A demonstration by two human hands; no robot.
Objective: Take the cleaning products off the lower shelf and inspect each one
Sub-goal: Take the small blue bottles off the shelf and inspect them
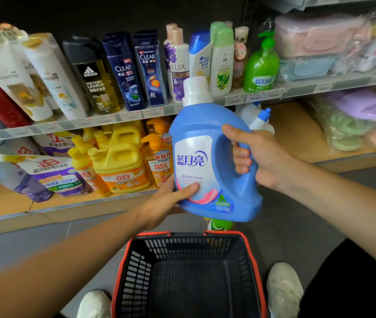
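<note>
A blue detergent jug (207,138) with a white cap and a white label hangs upright in front of the lower shelf (72,204). My right hand (260,154) is wrapped through its handle. My left hand (171,198) supports the jug's lower left corner, thumb on the label. On the lower shelf behind stand several yellow dish-soap jugs (118,157), orange pump bottles (157,148) and purple-and-white detergent pouches (51,173). A white spray bottle with a blue nozzle (261,120) shows just behind my right hand.
A black shopping basket with a red rim (189,278) sits on the floor between my white shoes. The upper shelf (136,113) carries shampoo bottles and a green pump bottle (261,65). Bagged plastic goods (354,118) fill the right-hand shelves. A green-and-white item (220,224) lies on the floor under the jug.
</note>
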